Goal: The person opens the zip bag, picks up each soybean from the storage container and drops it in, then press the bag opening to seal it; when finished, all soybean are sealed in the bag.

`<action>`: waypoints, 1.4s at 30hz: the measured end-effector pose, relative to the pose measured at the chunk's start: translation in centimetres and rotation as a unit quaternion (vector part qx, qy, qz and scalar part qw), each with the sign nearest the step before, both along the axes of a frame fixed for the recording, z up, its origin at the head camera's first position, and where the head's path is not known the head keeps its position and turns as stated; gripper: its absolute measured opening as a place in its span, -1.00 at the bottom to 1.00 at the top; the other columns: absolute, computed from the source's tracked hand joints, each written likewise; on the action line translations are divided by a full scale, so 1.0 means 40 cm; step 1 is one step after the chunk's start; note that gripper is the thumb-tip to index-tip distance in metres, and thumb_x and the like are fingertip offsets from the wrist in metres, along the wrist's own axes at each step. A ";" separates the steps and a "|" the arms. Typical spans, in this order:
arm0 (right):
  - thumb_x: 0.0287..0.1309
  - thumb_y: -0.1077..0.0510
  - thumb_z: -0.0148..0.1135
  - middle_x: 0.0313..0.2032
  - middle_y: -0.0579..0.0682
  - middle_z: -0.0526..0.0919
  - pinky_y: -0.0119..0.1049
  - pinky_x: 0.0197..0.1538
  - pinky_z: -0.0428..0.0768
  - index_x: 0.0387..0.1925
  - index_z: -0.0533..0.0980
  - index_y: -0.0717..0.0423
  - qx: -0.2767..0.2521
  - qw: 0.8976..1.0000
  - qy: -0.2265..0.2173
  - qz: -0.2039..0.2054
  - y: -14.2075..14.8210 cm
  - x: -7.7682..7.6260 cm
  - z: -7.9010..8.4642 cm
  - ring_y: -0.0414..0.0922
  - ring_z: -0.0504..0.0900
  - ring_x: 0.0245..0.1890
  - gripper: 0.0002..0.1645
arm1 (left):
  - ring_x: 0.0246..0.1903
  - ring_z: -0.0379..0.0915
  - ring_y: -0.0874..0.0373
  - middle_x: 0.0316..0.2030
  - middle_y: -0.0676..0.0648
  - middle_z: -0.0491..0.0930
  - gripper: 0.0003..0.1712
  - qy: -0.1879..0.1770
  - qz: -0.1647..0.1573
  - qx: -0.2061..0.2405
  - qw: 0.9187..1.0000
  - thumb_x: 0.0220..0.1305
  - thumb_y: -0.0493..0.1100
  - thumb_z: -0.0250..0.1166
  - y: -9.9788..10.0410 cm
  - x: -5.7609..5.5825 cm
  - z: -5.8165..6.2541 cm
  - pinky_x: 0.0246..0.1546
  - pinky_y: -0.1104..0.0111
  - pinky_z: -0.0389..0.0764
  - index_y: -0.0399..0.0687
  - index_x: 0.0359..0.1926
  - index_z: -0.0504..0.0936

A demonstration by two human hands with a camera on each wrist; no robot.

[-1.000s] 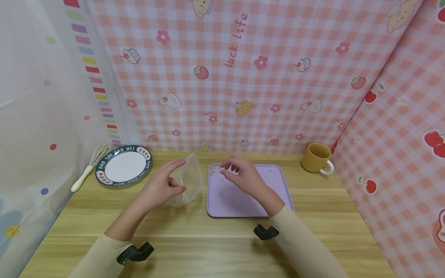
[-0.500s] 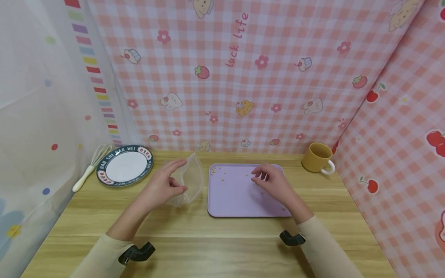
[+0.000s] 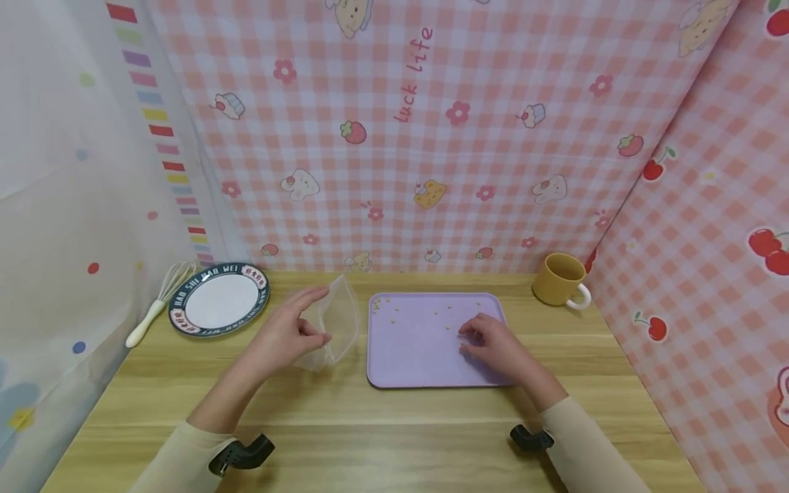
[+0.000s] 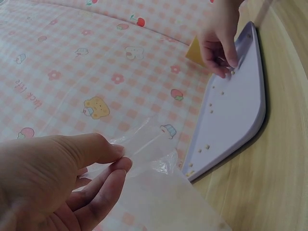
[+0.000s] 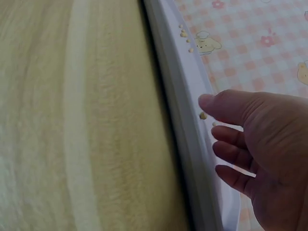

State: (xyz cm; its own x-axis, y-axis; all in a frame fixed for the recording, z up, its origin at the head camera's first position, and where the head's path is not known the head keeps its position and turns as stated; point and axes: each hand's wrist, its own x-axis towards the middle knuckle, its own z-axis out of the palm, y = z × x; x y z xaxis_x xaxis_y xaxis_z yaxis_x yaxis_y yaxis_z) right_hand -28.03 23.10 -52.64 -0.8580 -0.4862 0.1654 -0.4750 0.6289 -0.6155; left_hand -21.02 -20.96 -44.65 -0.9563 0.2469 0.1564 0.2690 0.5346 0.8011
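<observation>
My left hand (image 3: 280,340) pinches a clear plastic bag (image 3: 341,318) by its edge, thumb against fingers, left of the tray. The bag's mouth gapes towards the tray, and I see nothing inside it. A lilac tray (image 3: 413,352) lies flat on the table, with several small yellow kernels (image 4: 207,147) scattered over it, some clustered in its far left corner. Low over the tray's right half is my right hand (image 3: 496,347), thumb and fingers apart and loosely bent. In the right wrist view a kernel (image 5: 203,116) shows just beside the thumb; whether skin touches it I cannot tell.
At the back left, a white plate (image 3: 222,301) with a dark patterned rim sits beside a whisk (image 3: 161,301). A yellow mug (image 3: 559,279) with a white handle stands at the back right. Checked cloth walls (image 3: 394,157) rise behind the wooden table (image 3: 370,438).
My right hand has moved from the tray's far left part to its right half and come lower. More kernels show where it was. My left hand and the bag have stayed put.
</observation>
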 end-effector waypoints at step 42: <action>0.32 0.31 0.57 -0.26 -0.21 0.74 -0.20 -0.09 0.75 -0.25 0.80 0.05 -0.043 0.993 0.111 0.020 -0.067 -0.008 0.021 -0.23 0.71 -0.22 -0.89 | -0.38 0.72 0.19 0.62 -0.30 0.27 0.01 -0.003 -0.004 -0.009 1.000 0.25 -0.46 0.59 0.008 -0.002 0.002 -0.37 0.34 0.77 -0.21 0.66 0.35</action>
State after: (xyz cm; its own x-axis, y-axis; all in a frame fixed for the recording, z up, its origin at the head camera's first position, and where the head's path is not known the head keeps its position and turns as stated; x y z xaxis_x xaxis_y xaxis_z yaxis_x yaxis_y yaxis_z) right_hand -28.34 20.40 -51.81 -0.7759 -0.4946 0.3916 -0.6288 0.5561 -0.5434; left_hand -21.08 -20.66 -44.56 -0.9555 0.2564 0.1458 0.2678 0.5473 0.7929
